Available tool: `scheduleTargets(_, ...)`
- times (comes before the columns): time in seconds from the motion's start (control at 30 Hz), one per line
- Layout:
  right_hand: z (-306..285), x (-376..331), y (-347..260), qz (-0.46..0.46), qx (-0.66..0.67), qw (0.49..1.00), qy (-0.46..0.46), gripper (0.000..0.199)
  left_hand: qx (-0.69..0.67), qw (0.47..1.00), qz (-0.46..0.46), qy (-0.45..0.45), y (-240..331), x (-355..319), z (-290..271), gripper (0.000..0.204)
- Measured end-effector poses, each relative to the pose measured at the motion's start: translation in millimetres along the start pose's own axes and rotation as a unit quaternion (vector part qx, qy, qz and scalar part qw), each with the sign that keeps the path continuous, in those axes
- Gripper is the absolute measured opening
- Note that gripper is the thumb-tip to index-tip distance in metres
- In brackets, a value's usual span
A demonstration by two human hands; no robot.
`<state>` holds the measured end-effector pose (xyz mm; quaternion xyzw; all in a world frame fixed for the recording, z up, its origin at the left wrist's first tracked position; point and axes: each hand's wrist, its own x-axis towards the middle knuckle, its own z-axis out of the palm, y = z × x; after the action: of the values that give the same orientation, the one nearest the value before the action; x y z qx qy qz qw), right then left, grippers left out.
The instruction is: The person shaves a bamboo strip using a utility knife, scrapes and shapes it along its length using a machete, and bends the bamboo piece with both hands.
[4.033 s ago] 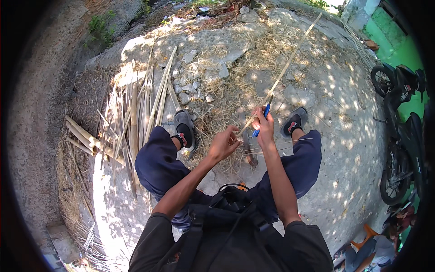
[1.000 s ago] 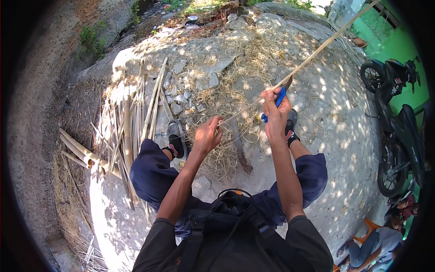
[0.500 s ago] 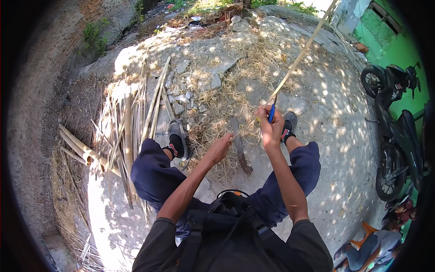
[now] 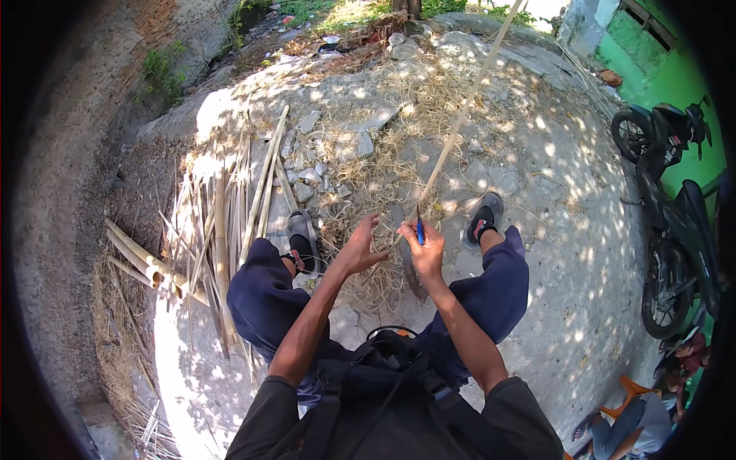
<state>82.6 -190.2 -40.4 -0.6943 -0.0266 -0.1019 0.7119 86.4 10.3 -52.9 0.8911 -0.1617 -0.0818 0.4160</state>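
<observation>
The right hand (image 4: 426, 249) is closed around a blue-handled knife (image 4: 420, 231), its short dark blade pointing up and away from the person, against or just beside a long pale strip (image 4: 461, 123). The strip rises at a slant from that hand over the ground and runs out at the top edge, so its far end is cut off. Its near part goes behind the right fingers (whether they pinch it as well as the handle, I cannot tell). The left hand (image 4: 362, 249) is just beside, thumb and fingers spread apart; whether it touches the strip's near end is too fine to make out.

Below and between the hands, a long dark tool (image 4: 409, 270) lies on the ground, partly covered by the right hand, among curly shavings (image 4: 376, 287). Left of the person's left shoe (image 4: 305, 241) lies a heap of split strips (image 4: 245, 199), with bamboo tubes (image 4: 142, 253) farther out. At the right, motorbikes (image 4: 668, 284) overlap near the dark rim; below them another person (image 4: 652, 422) is partly lost in it.
</observation>
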Motion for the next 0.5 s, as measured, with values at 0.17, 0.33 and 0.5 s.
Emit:
scheduleTargets(0.17,2.7,2.6,5.8,0.043,0.040,0.998,-0.019,0.016,-0.162,0.986,-0.026,-0.010,41.9,-8.0,-25.0,0.065)
scheduleTargets(0.33,2.3,2.3,1.3,0.057,0.026,0.998,-0.014,0.019,-0.281,0.954,-0.040,-0.100,21.0,-3.2,-2.7,0.022)
scheduleTargets(0.5,-4.0,5.2,-6.4,0.098,0.067,0.993,-0.007,0.025,-0.241,0.970,-0.036,-0.009,25.6,-2.6,3.5,0.018)
